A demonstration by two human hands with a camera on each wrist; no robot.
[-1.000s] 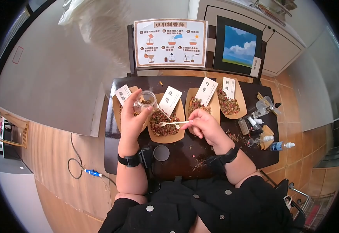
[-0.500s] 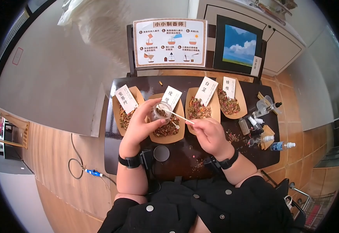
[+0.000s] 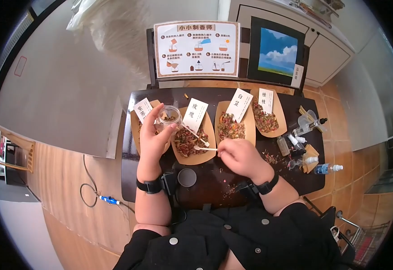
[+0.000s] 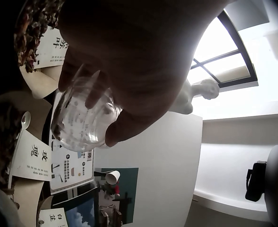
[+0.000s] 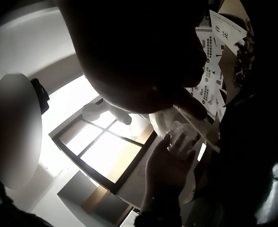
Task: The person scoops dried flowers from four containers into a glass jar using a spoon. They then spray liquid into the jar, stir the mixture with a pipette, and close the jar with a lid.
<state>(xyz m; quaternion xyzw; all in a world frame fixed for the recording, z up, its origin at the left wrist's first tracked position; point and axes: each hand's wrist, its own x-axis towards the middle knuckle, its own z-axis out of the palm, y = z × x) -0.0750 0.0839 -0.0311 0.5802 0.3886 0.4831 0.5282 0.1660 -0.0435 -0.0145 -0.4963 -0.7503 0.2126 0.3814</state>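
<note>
We observe two hands working above a dark bench [image 3: 298,184]. The left hand [image 3: 153,137] has its grip grasping a clear jar [image 3: 169,118], with the thumb on the near side of the wall and the fingers around the left; we see brown dried material inside the jar. The jar is held raised above the bench, over the adjoining parts of the leftmost tray [image 3: 135,132] and the second tray [image 3: 195,161]. The right hand [image 3: 243,158] has its grip pinching the handle of a pale spoon [image 3: 211,149]; the spoon points left, its bowl over the dried mix [image 3: 188,143] in the second tray. We cannot tell whether that bowl touches the mix. A second spoon [image 3: 206,144] lies in the same tray, just beyond the first. To the right we find the third tray [image 3: 222,111] and the fourth tray [image 3: 281,114], each holding dried mix and a white card with printed characters. On the near side of the second tray, a round grey lid [image 3: 187,177] lies flat. At the right end of the bench we locate small bottles [image 3: 283,146] and a blue-labelled bottle [image 3: 323,169] on its side; loose crumbs [image 3: 272,158] lie to their left. Beyond the far edge stand an instruction sheet [image 3: 197,50] and a sky picture [image 3: 277,50].
</note>
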